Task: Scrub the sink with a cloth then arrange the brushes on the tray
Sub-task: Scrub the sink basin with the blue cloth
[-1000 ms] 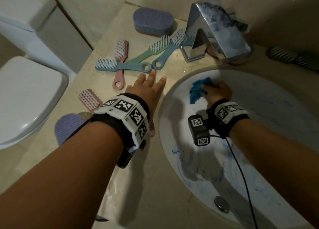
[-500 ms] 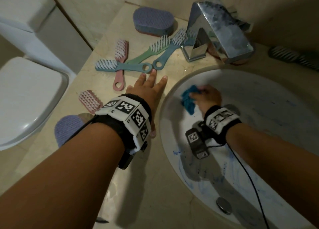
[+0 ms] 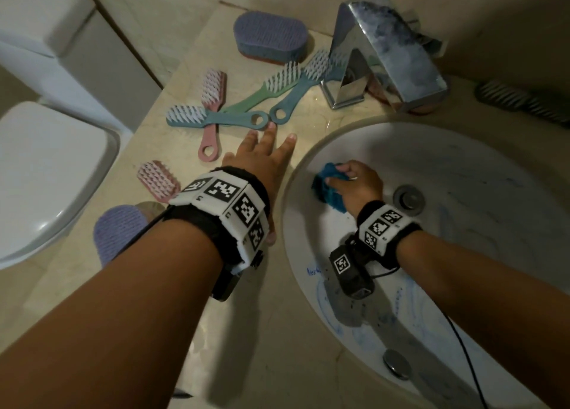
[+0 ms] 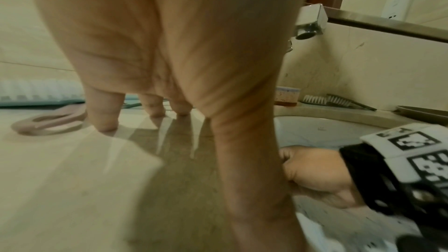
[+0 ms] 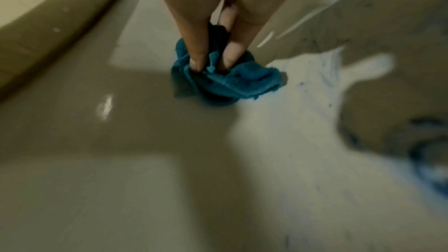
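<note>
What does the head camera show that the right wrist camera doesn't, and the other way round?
Only the head view shows the left hand flat on the counter, the brushes scattered there, the faucet, the toilet and the drain. Only the right wrist view shows the fingertips pressing into the cloth's folds from close up. Both show the right hand gripping the blue cloth against the sink wall, with blue smears on the basin.

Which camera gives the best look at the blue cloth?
The right wrist view: the blue cloth fills mid-frame, fingertips pinching it. The head view shows it smaller, part-covered by the right hand. The left wrist view hides it.
</note>
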Tool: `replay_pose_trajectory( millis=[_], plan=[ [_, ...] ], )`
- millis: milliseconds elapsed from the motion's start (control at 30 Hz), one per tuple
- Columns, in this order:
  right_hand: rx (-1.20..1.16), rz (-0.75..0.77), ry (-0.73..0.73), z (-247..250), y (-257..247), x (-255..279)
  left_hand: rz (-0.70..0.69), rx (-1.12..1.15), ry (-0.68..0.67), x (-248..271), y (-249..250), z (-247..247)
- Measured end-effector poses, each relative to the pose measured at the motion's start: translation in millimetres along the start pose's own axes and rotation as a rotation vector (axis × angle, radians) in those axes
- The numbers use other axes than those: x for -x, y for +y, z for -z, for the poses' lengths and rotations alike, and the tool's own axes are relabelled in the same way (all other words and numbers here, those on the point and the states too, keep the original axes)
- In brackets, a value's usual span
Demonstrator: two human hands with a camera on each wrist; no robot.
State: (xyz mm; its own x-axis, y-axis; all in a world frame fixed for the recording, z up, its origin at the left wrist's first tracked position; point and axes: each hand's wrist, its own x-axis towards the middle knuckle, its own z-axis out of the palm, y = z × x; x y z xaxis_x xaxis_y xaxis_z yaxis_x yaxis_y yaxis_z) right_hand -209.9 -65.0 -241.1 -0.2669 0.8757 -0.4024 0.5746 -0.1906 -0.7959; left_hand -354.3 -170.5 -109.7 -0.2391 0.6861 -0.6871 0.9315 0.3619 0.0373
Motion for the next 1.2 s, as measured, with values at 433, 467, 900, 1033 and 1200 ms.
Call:
replay_pose_trajectory(
  millis=[433, 467, 900, 1033, 1200],
  plan=[
    [0.211, 0.234, -0.176, 19.8, 24.3, 4.0, -0.002, -0.015, 0.005, -1.6, -1.0, -1.1],
    [0.287, 0.263, -0.153, 22.4, 23.8, -1.1, -0.004, -0.019, 0.006, -2.1, -1.1, -1.4],
    [0.310, 0.193, -0.147, 28.8, 20.1, 0.1, -0.007, -0.062, 0.032, -5.0, -3.5, -6.3],
    [0.359, 0.181, -0.117, 35.9, 17.1, -2.3, 0.007, -0.054, 0.021, -2.8, -1.2, -4.2],
    [0.431, 0.261, -0.381, 24.2, 33.4, 38.3, 0.009, -0.055, 0.013, -2.9, -0.6, -3.0]
  ],
)
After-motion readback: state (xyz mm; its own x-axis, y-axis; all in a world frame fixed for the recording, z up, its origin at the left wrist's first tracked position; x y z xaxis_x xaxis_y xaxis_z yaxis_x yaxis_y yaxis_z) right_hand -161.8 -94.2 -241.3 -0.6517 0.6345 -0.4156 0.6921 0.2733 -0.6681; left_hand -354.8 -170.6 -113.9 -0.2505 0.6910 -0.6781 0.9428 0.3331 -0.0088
